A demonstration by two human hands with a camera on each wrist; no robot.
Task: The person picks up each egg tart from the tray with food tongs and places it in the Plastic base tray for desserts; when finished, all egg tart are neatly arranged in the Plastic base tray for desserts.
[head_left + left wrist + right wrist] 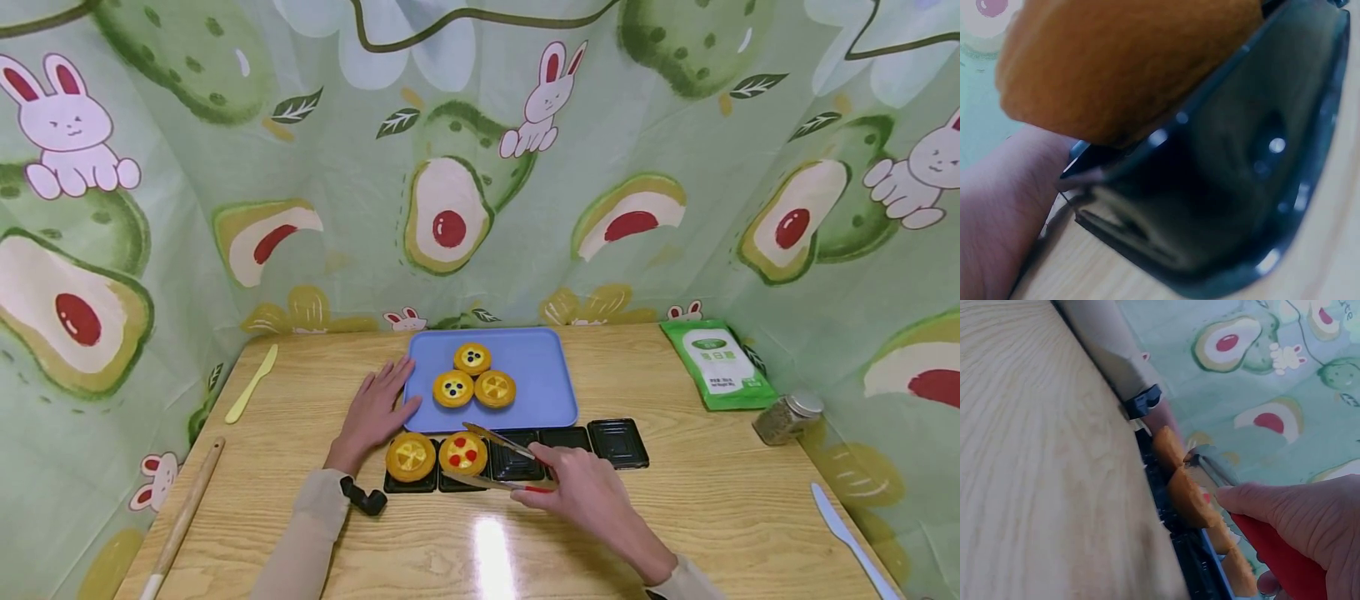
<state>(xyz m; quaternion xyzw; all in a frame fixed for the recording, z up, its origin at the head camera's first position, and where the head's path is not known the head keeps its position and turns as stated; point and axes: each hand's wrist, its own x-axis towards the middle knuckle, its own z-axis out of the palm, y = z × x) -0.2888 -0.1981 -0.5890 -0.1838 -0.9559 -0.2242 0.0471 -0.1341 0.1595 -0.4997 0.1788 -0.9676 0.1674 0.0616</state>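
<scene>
My right hand grips red-handled metal tongs, whose spread arms lie on either side of a tart with red pieces in a black square tray. In the right wrist view, my right hand is wrapped round the red handle. Beside it on the left, a yellow-topped tart sits in another black tray; its brown crust fills the upper left wrist view. My left hand, fingers spread, rests at the left edge of a blue tray that bears three tarts.
More black trays continue the row rightward. A green-white bag and a jar stand at the right, with a blue knife nearer. At left lie a yellow knife and a wooden handle. A patterned curtain hangs behind.
</scene>
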